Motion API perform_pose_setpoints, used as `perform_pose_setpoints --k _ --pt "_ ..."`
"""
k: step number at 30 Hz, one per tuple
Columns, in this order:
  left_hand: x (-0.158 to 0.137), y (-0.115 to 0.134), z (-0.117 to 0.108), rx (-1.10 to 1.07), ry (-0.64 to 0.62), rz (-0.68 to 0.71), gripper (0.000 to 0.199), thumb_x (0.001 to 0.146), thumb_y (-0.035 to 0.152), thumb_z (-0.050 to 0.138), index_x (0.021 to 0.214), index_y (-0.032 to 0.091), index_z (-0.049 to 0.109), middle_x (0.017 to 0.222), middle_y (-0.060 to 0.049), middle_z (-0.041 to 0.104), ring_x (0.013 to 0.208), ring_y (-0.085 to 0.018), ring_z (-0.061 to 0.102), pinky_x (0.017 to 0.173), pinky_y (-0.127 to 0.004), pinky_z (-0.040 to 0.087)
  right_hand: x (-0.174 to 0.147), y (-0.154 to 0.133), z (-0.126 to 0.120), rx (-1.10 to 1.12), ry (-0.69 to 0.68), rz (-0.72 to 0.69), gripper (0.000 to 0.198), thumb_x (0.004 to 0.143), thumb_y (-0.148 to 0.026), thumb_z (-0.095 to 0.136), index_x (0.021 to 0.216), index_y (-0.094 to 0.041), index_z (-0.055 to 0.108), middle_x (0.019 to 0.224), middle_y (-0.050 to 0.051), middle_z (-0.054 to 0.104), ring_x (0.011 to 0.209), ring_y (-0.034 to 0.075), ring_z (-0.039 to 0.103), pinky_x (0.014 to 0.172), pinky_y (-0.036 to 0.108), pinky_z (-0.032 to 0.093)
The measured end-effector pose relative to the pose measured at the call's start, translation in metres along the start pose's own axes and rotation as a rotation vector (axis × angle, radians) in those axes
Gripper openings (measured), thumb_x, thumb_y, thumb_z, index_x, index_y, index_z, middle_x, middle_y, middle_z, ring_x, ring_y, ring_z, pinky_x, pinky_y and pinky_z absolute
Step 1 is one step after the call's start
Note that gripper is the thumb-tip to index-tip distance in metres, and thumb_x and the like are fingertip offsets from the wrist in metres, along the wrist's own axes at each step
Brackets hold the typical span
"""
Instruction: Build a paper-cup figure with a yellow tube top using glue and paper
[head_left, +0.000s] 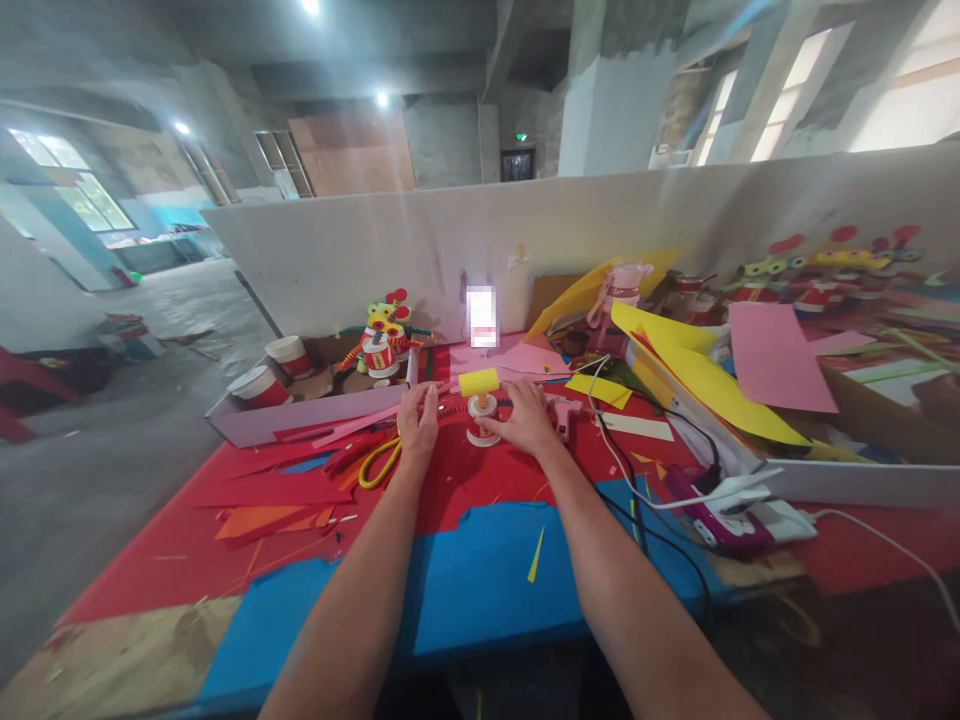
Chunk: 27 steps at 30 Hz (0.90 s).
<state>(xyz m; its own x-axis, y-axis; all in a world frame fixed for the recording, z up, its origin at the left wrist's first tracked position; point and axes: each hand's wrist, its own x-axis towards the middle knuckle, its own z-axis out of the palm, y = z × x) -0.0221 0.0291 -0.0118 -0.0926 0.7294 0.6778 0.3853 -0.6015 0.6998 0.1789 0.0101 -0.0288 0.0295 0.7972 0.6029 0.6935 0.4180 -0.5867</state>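
I have my right hand [527,418] resting against the side of a small red-and-white paper cup [481,420] that stands upright on the red sheet in the middle of the tabletop [480,590]; its fingers [504,428] curl loosely around the cup's base. A yellow foam roll [479,381] lies just behind the cup. My left hand [418,420] sits just to the cup's left, fingers relaxed and spread, palm down near a red pipe cleaner [450,415], gripping nothing that I can see. A yellow loop [377,464] lies beside that wrist, and a finished cup figure [382,345] stands further back.
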Motion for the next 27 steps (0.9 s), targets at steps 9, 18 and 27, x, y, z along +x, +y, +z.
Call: perform_pose_setpoints --k 9,18,27 --pt "0.000 -0.003 0.002 0.097 0.021 0.043 0.035 0.094 0.043 0.045 0.093 0.021 0.072 0.096 -0.005 0.070 0.095 -0.021 0.061 0.090 -0.033 0.042 0.001 -0.016 0.011 -0.131 -0.050 0.021 0.051 0.065 -0.048 0.078 0.105 -0.019 0.068 0.118 0.014 0.062 0.122 0.037 0.044 0.107 0.058 0.024" --pt "-0.002 -0.006 0.003 0.107 -0.017 -0.001 0.037 0.094 0.044 0.044 0.094 0.020 0.071 0.095 -0.006 0.071 0.092 -0.019 0.062 0.087 -0.033 0.045 0.005 -0.019 0.016 -0.178 -0.089 0.061 0.050 0.067 -0.050 0.075 0.105 -0.019 0.067 0.121 0.014 0.061 0.122 0.034 0.046 0.106 0.055 0.027" --pt "-0.001 -0.009 0.000 0.142 0.097 -0.015 0.036 0.094 0.042 0.042 0.098 0.020 0.069 0.097 -0.006 0.072 0.095 -0.020 0.063 0.088 -0.033 0.046 0.008 -0.004 -0.026 0.165 0.354 0.108 0.046 0.086 -0.057 0.051 0.102 -0.017 0.065 0.108 0.013 0.068 0.105 0.026 0.061 0.095 0.042 0.046"
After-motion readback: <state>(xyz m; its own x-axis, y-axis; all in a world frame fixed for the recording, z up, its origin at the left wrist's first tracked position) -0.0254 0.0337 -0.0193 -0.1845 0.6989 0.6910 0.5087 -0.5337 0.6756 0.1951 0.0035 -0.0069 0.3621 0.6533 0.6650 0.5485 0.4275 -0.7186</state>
